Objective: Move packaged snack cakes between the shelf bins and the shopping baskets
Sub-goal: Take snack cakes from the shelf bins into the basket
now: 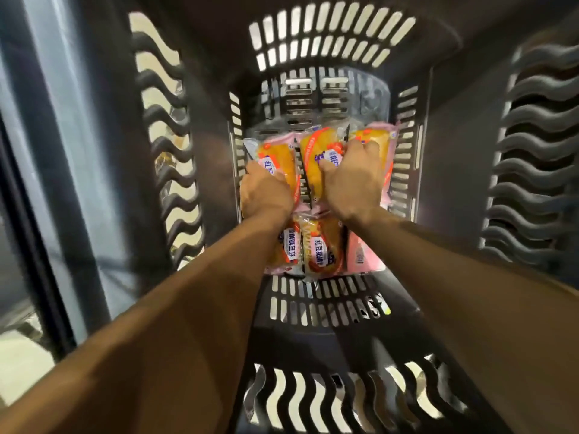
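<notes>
Only the head cam here, looking straight down into a deep dark grey shopping basket with slotted walls. On its floor sit six packaged snack cakes in two rows of three, pink wrappers with a golden-orange cake printed on them and a white label strip with blue Chinese characters. The near middle pack is the readable one: 红豆 at the start, the rest too soft to be sure of. All the packs lie flat, long axis running from the near wall toward the far wall, side by side and touching.

The left hand is down on the far left pack, fingers curled over its near end and gripping it. The right hand is spread across two packs: thumb pressed on the far middle pack, the other fingers curled over the far right pack. Whether it is actually pinching one or just pressing on them, I can't tell. Both bare forearms reach in from the bottom corners. The near right pack lies with its plain pink side up.
</notes>
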